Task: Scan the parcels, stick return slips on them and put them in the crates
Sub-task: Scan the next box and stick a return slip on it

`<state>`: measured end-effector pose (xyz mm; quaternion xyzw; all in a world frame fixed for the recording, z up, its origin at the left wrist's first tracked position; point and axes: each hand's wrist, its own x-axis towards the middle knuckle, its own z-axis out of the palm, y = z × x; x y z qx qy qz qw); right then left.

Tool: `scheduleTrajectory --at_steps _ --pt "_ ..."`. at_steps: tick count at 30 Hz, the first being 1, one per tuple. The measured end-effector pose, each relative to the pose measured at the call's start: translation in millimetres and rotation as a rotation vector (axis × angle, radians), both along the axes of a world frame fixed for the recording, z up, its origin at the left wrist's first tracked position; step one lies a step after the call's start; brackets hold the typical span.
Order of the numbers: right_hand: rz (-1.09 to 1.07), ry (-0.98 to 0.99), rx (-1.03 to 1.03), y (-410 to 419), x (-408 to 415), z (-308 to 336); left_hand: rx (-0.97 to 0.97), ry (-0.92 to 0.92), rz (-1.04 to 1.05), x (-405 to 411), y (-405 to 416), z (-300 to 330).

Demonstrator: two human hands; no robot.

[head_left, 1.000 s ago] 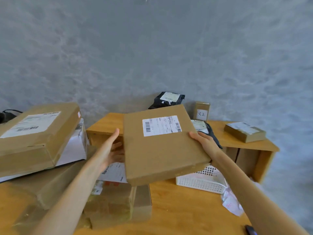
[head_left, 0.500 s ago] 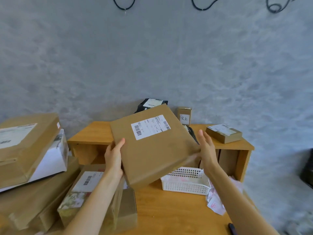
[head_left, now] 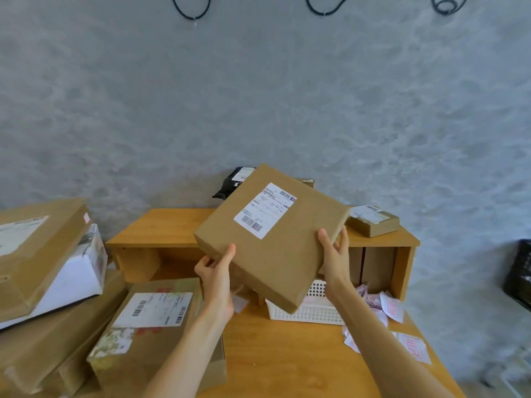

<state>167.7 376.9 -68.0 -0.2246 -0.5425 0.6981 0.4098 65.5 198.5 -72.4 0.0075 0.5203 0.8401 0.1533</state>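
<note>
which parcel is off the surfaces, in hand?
The flat brown parcel with the white label facing up: left hand and right hand grip its edges, tilted above the white basket. All other parcels rest on desk or shelf.

The flat brown cardboard parcel at the centre is matt kraft board, smooth, with a white paper label printed in black. At eight o'clock, a long brown cardboard box carries a slightly glossy white paper label and worn, scuffed patches. At nine o'clock a white cardboard box has a smooth, faintly shiny face. The orange-brown wooden table looks smooth and satin. At five o'clock from the parcel, the white plastic basket is perforated. The black plastic mailer bag at twelve o'clock is glossy. The grey wall is rough and mottled.
</note>
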Motion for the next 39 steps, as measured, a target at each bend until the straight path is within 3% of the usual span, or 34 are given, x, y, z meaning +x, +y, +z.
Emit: scheduleTrajectory --at_steps 5,12,18,30,39 --pt "0.063 -0.019 0.118 30 32 12 -0.061 0.035 -0.024 -21 -29 9" --pt "0.215 -0.093 0.157 45 57 3 -0.315 0.161 -0.342 -22 -12 23" --pt "0.239 -0.126 0.180 50 70 -8 -0.337 0.272 -0.508 -17 10 17" --pt "0.253 -0.331 0.154 73 106 -46 -0.288 0.166 -0.430 2 47 -38" --pt "0.030 -0.663 -0.009 99 153 -150 -0.362 0.018 -0.504 38 58 -124"
